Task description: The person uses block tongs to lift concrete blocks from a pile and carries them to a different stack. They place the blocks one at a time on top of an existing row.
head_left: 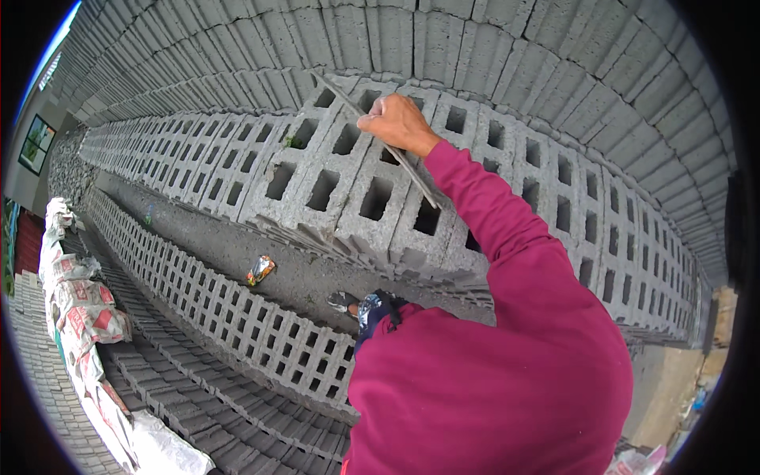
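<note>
My right hand (397, 123), at the end of a maroon sleeve, is closed around a thin, flat grey strip (416, 177). Whether the strip is wood or metal I cannot tell. It slants across the tops of hollow concrete blocks (360, 170), over some of their square holes. Both its ends stick out past my fist. The blocks stand packed side by side in a long row, holes upward. My left hand does not show.
A wall of stacked blocks (443, 47) rises behind the row. Across a narrow grey walkway (305, 289) runs a lower block row (237, 317). A crumpled orange wrapper (260, 270) lies near my shoe (342, 301). White-and-red sacks (87, 313) drape the stacks at left.
</note>
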Demonstrator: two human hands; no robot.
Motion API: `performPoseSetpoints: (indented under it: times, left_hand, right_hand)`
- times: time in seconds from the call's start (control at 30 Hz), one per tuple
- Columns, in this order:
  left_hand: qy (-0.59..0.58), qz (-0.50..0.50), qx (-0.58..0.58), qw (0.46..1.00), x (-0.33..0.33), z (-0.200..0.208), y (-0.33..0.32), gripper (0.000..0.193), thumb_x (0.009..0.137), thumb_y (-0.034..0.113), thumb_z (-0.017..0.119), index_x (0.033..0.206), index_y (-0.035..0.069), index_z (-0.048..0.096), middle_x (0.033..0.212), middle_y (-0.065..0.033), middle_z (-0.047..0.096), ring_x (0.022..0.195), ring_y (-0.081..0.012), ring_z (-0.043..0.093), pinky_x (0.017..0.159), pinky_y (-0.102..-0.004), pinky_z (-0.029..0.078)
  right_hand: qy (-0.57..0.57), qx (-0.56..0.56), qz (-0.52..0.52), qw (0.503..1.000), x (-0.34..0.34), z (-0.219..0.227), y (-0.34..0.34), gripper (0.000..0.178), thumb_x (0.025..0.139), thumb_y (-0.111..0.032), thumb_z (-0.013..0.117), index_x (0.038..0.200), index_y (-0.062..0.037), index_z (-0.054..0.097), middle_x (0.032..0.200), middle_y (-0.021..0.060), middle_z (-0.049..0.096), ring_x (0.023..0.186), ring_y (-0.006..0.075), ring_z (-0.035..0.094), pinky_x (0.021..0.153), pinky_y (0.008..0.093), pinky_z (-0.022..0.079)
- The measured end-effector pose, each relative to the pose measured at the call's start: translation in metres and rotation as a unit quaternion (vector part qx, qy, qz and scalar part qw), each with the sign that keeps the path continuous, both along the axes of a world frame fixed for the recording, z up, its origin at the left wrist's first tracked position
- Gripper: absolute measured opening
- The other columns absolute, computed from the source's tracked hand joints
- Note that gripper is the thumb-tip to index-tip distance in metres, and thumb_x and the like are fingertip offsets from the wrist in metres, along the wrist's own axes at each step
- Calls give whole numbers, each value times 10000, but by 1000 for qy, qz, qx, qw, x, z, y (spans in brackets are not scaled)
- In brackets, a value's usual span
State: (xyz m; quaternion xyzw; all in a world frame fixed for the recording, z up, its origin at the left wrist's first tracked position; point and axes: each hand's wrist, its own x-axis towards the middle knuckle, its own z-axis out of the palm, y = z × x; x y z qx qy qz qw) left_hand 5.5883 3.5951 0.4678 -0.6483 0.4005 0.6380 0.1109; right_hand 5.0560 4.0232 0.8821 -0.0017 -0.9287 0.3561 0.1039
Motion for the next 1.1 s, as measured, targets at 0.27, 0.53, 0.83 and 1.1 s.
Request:
performPoseSetpoints:
  times: [0.27,0.53,0.83,1.1]
  left_hand:
    - [21,-230,-48,972,-133,7,-61,280,964,256,519,1110,22,562,894,-133,650,611,-216,602,460,-342,430]
    - [61,-375,-72,922,-250,5,-69,284,951,244,522,1135,31,555,910,-137,650,609,-213,599,464,-343,437]
    - [33,-412,-39,910,-243,-4,-22,296,937,231,524,1163,41,548,927,-142,651,608,-211,596,467,-344,444]
    - [52,-193,-50,979,-136,-6,-28,378,921,240,552,1216,4,559,982,-172,689,658,-240,668,483,-360,512]
  right_hand:
    - [73,146,31,986,26,12,38,361,831,-298,593,715,32,684,606,187,658,593,321,686,683,441,549]
    - [-19,86,22,996,34,3,60,207,763,-126,566,721,33,692,603,151,671,579,282,692,631,415,561]
    - [46,151,-16,987,22,-27,57,231,740,-136,618,874,17,728,891,206,724,867,340,718,766,447,561]
    - [-103,105,34,989,19,12,48,352,937,-252,538,998,80,639,711,245,660,592,365,673,671,487,534]
